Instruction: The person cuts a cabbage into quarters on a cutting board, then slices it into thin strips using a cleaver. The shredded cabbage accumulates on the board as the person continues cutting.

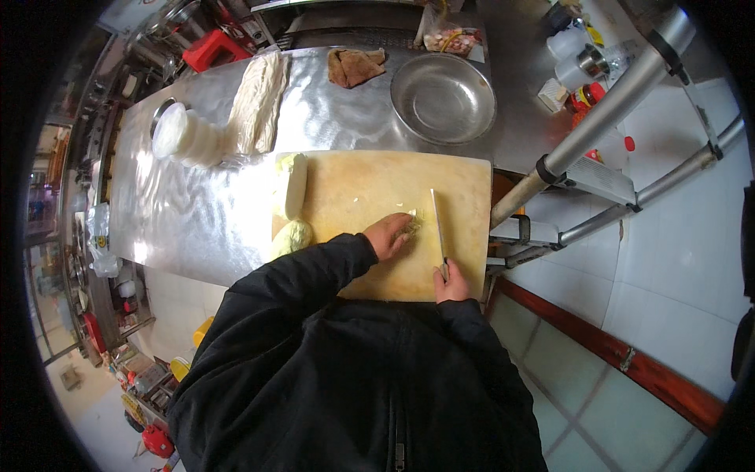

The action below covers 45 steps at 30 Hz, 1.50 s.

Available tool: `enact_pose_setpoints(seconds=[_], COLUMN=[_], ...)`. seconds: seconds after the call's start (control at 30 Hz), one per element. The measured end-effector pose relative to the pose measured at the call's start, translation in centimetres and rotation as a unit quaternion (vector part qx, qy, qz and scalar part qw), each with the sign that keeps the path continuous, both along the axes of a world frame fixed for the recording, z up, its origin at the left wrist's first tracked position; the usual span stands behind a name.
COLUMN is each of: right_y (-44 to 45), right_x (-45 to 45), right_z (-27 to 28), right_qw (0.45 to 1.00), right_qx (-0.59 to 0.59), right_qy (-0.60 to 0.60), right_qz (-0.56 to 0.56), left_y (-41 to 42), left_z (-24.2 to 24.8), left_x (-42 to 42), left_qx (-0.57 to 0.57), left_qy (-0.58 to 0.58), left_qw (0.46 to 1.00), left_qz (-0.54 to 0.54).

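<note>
My right hand (452, 283) grips the handle of a kitchen knife (437, 227). Its blade stands edge-down over the right part of a pale cutting board (354, 183) and points away from me. Left of the blade, my left hand (389, 235) has its fingers and thumb around small pieces of cut pale-green cabbage (416, 222), partly hidden by the fingers. A few scraps lie on the board beyond that hand. Along the board's left edge lie a long piece of napa cabbage (291, 187) and a rounder cabbage piece (292, 237), partly covered by my left sleeve.
A wide metal bowl (443, 100) and a brown cloth (355, 66) lie beyond the board on the steel table (194, 218). Stacked white plastic containers (183, 138) and a folded white cloth (257, 103) are at left. A metal ladder (601, 112) leans close at right.
</note>
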State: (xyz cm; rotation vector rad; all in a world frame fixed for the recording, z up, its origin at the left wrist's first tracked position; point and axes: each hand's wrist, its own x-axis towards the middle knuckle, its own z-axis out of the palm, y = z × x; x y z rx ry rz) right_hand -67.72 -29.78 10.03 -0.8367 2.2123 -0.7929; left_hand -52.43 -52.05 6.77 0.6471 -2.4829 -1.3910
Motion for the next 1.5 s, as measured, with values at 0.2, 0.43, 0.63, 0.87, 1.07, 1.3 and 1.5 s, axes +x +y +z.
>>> enact_pose_setpoints(seconds=[0.2, 0.43, 0.63, 0.87, 1.07, 1.3, 1.5], right_y=[-2.0, -1.7, -1.4, -2.3, -2.0, -0.1, 0.2], right_x=[1.0, 1.1, 0.8, 0.9, 0.5, 0.1, 0.5], right_z=[3.2, 1.8, 2.1, 2.6, 2.4, 0.4, 3.5], right_qw=[1.0, 0.996, 0.998, 0.998, 0.998, 0.998, 0.973], right_qx=[0.017, 0.006, -0.012, 0.007, 0.019, -0.035, -0.037], right_qy=[-0.003, 0.063, 0.017, 0.043, 0.042, -0.008, -0.221], right_qz=[0.012, 0.059, 0.053, 0.05, 0.051, 0.054, -0.06], left_y=[-1.1, 4.8, 3.3, 2.2, 3.4, 2.3, 2.3], left_z=[0.2, -0.9, -0.7, -1.6, 0.5, 1.3, 1.9], left_x=[3.8, 1.2, 1.7, 1.3, -1.8, -1.2, 1.6], left_qx=[-0.208, -0.068, -0.149, -0.135, -0.036, 0.059, 0.121], left_qy=[-0.095, -0.002, 0.002, -0.04, 0.062, -0.001, 0.032], left_qw=[0.935, 0.993, 0.963, 0.972, 0.991, 0.998, 0.973], left_qz=[0.271, 0.094, 0.225, 0.187, 0.115, 0.025, 0.195])
